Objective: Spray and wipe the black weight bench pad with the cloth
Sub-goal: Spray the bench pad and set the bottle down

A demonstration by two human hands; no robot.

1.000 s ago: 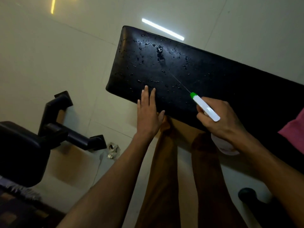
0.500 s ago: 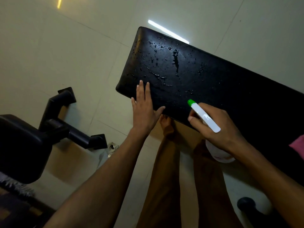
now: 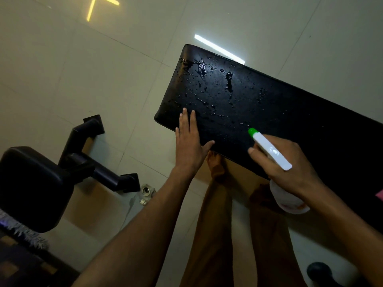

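In the head view, the black bench pad point(image 3: 279, 112) is seen lying diagonally above the tiled floor point(image 3: 83, 69), its near end dotted with droplets point(image 3: 229, 79). The left hand point(image 3: 189, 146) is laid flat on the pad's near edge, fingers straight. The spray bottle point(image 3: 271, 152) is gripped by the right hand point(image 3: 290, 162), fingers curled round it, green nozzle aimed at the pad. A pink cloth point(image 3: 379, 196) is glimpsed at the right edge.
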